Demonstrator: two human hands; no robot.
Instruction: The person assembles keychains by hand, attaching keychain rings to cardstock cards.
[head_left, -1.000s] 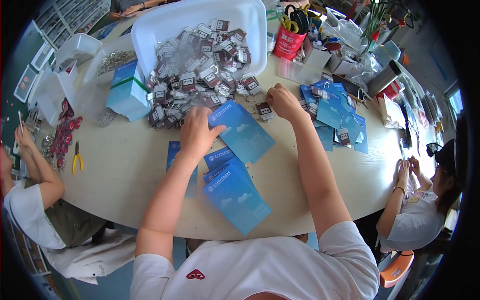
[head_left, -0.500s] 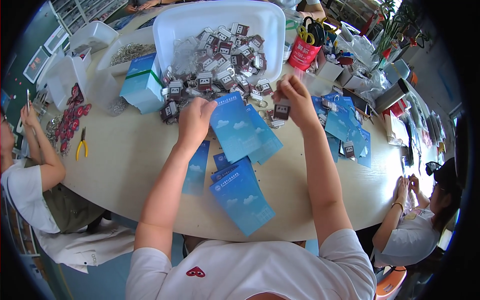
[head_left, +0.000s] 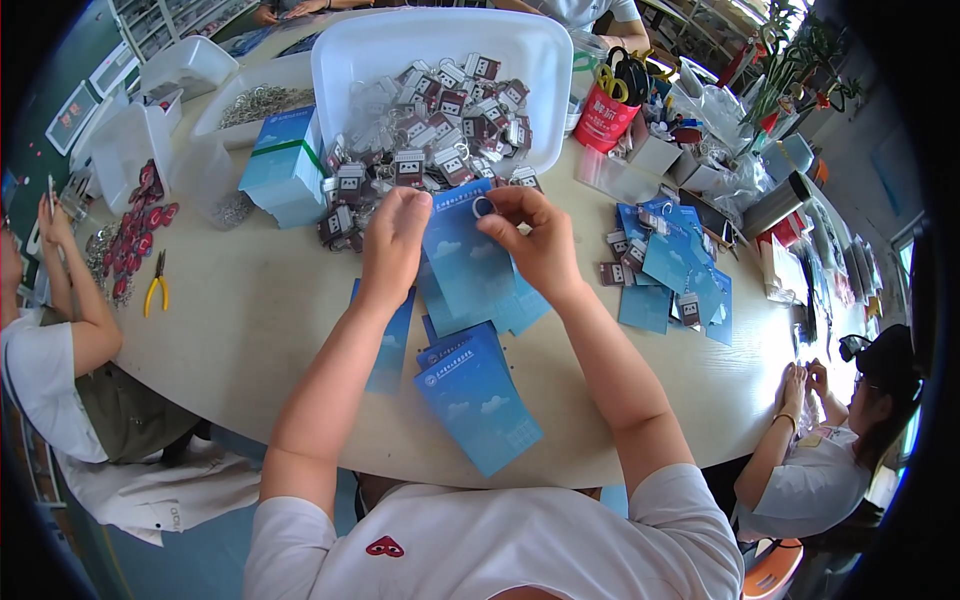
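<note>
As my left hand [head_left: 393,245] grips the card [head_left: 467,270], my right hand [head_left: 535,245] holds a ring [head_left: 475,206] at its far corner

Where the ring meets the card is what counts: it sits over the far right corner, close to the far short edge, and I cannot tell whether it passes through the card or only lies against it. The card's long axis runs away from my chest, leaning slightly left at the far end, so the near short edge points back towards me. It lies between my hands, its far end about level with my fingertips.

My left hand is closed on the card's left edge near the top, thumb along that side; the fingers behind are hidden. My right hand pinches the ring between thumb and forefinger and is the nearer of my hands to that corner. Whether anything hangs from the ring, I cannot see.

Beneath the card and slightly to its right lie other cards [head_left: 527,308]. Nearer me is a fanned stack [head_left: 480,415], with 1 loose card [head_left: 390,345] to its left. Beyond my hands stands a white tub [head_left: 345,50] of charms [head_left: 440,110], a banded bundle [head_left: 280,180] at its left; off to my right is a pile [head_left: 665,265] of cards and charms.
</note>
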